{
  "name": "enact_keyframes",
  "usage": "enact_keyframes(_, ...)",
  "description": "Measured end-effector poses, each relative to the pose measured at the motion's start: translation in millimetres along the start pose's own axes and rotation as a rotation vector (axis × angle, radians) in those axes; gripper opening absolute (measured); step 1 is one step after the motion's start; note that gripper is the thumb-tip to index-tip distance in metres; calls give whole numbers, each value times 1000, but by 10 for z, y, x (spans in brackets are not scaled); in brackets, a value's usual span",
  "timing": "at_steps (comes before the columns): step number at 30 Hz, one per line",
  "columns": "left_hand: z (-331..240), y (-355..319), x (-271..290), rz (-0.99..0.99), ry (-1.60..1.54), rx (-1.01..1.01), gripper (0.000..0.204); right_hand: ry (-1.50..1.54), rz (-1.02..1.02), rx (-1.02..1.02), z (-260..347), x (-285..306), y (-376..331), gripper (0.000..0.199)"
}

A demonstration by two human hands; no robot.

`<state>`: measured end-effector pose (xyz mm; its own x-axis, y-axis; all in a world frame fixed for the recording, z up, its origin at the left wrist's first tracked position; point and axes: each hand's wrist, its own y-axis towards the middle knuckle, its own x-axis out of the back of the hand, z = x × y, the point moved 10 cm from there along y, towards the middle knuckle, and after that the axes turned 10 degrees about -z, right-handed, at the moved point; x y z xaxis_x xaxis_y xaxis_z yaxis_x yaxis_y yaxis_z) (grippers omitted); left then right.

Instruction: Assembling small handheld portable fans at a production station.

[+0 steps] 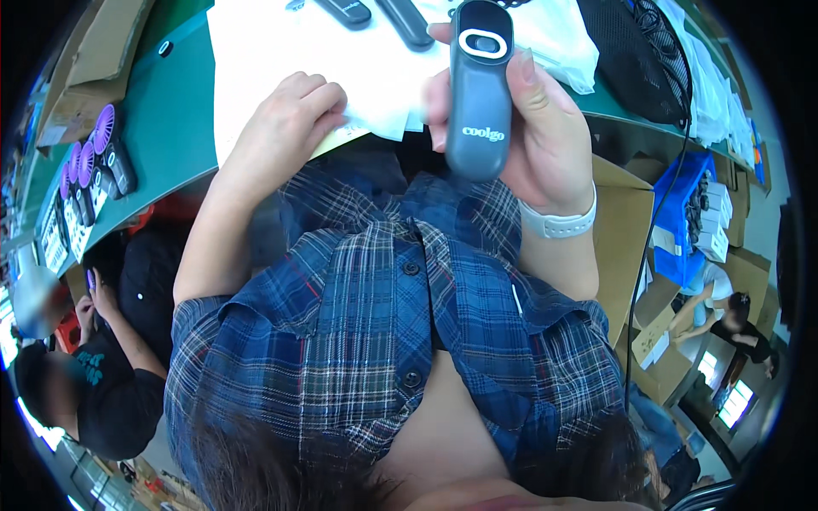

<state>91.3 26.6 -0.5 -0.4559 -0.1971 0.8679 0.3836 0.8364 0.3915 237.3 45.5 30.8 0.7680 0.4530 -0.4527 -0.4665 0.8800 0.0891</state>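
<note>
In my right hand (pixel 550 128) is a dark grey handheld fan (pixel 480 102), upright, its oval silver-rimmed button facing me. Thumb and fingers wrap its sides; no blades show on it. My left hand (pixel 294 119) rests over the white sheet (pixel 256 51) near the table's front edge, fingers curled in; whatever they may hold is hidden. Beyond the hands, two more dark grey handles, a nearer one (pixel 404 21) and another (pixel 345 10), lie on the sheet, cut off by the top of the picture.
Fans with purple heads (pixel 104 129) stand at the left of the green table (pixel 183 102), near a cardboard box (pixel 106 43). White plastic bags (pixel 554 38) and a black mesh bag (pixel 635 68) lie at right. Beside me are an open carton (pixel 618 230) and a blue bin (pixel 682 221). People sit nearby.
</note>
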Motion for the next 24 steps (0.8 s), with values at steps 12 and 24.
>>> enact_keyframes(12, 1105, 273, 387, -205, -977, 526, 23, 374, 226, -59, -58, 161, -54, 48)
enact_keyframes(24, 428, 36, 683, -459, 37, 127, 15, -121, -106, -17, -204, 259, -81, 52)
